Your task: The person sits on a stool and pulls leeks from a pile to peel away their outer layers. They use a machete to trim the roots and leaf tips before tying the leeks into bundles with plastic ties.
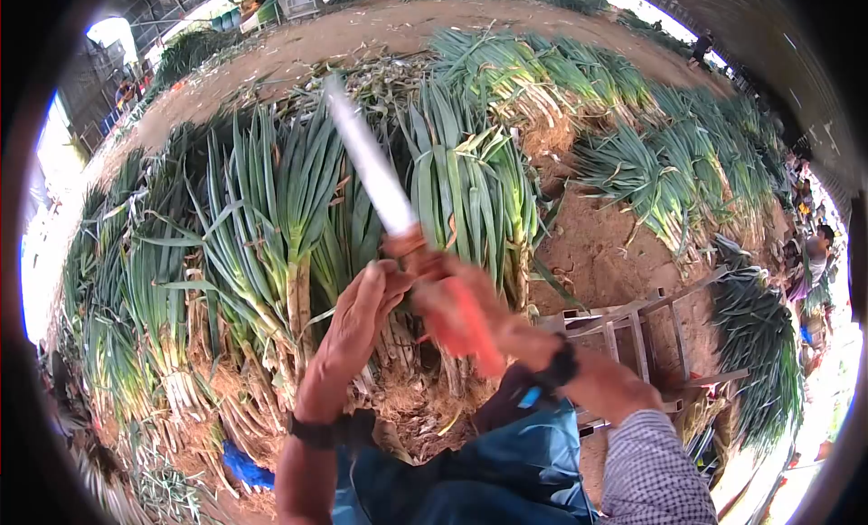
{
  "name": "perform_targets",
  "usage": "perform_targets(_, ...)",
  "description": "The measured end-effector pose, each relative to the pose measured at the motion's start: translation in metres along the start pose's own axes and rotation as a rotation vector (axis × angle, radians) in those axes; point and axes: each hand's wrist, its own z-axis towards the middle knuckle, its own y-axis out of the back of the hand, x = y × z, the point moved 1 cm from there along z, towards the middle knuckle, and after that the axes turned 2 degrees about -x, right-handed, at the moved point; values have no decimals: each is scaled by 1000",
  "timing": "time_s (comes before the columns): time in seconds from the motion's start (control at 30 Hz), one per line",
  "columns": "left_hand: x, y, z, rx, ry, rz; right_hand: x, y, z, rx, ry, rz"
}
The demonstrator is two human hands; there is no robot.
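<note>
A farm packing shed: heaps of harvested leeks (271,217) on a dirt floor (606,245) under a roof.

Left wrist: dark band (330,430). Right wrist: black strap (556,367) with a small blue tab. Right forearm: checked shirt sleeve (655,471), fine grey-white pattern, pushed up. Lap: blue apron (506,475), slightly glossy fabric.

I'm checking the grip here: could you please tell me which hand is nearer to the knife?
Right. The right hand grips the knife by its handle; the left hand is open just beside the handle.
</note>
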Motion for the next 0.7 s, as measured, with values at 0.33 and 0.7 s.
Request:
perform_targets(0.33,71,27,5,92,78,281,-78,10,-3,44,352,-392)
perform_targets(0.7,79,37,28,80,-19,467,-134,152,2,-288,-294,563)
